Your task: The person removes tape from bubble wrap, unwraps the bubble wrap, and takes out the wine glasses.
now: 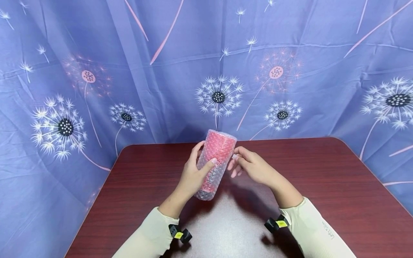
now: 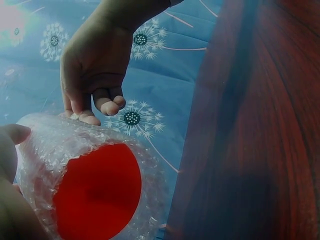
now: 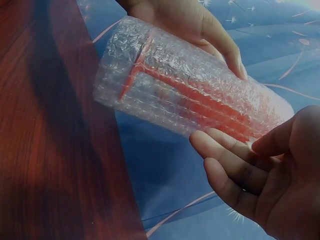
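Observation:
A red cylinder wrapped in clear bubble wrap [image 1: 217, 161] is held tilted above the table, its top leaning right. My left hand [image 1: 191, 176] grips it from the left, thumb across the front. On the other side, my right hand [image 1: 253, 166] pinches the wrap's edge near the upper end between thumb and index finger, the other fingers loosely bent. The right wrist view shows this pinch at a small whitish bit beside the bubble wrap [image 3: 165, 65]. One flat, round red end [image 2: 100, 192] of the cylinder faces the left wrist camera, with the wrap extending past it.
A dark red wood-grain table [image 1: 138, 200] lies beneath both hands, with a bright glare patch at its front middle. Behind it and at both sides hangs a blue curtain [image 1: 180, 89] printed with dandelions. Each sleeved wrist carries a small black camera.

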`<control>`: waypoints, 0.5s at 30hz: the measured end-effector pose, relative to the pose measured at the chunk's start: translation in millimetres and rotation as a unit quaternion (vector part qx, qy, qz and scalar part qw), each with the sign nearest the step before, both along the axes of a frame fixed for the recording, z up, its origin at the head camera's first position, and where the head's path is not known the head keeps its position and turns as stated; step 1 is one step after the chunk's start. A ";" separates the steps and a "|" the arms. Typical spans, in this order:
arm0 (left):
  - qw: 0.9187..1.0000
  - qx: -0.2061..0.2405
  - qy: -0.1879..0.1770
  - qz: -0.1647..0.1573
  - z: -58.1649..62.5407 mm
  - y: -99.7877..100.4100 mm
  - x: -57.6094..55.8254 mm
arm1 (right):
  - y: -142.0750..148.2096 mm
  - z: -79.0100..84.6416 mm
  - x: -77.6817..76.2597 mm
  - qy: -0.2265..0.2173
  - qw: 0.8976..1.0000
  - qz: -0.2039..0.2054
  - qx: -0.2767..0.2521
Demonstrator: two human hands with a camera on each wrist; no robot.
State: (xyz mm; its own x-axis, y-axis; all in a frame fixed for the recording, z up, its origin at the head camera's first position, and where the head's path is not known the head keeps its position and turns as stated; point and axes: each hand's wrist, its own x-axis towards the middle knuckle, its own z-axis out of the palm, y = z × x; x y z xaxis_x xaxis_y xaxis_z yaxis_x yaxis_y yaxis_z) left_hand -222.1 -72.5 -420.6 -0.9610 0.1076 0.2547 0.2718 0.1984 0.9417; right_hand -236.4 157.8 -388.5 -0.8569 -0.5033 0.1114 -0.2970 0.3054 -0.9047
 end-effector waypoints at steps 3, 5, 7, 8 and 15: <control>1.000 0.003 0.002 0.004 0.3 -0.3 0.3 | 0.4 -0.4 -0.7 -0.005 1.000 0.002 -0.010; 1.000 0.005 0.003 0.007 0.9 -0.4 0.4 | 0.4 -0.7 -1.2 -0.009 1.000 0.003 -0.017; 1.000 0.005 0.005 0.012 1.4 -0.5 0.5 | 0.2 -0.6 -1.2 -0.012 1.000 0.003 -0.022; 1.000 0.004 0.005 0.014 1.6 -0.5 0.4 | 0.1 -0.6 -1.3 -0.011 1.000 0.002 -0.023; 1.000 0.007 0.002 0.021 1.6 -1.2 -0.1 | -0.9 -0.5 -1.6 0.011 0.999 -0.019 -0.031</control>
State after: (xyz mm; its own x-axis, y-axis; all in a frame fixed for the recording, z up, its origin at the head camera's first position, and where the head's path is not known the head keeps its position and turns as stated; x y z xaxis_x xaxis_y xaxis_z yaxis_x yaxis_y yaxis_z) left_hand -222.2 -73.7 -419.0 -0.9639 0.0628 0.2589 0.2663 0.1960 0.9438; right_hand -238.0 156.8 -388.9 -0.8724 -0.4617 0.1603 -0.3060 0.2603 -0.9158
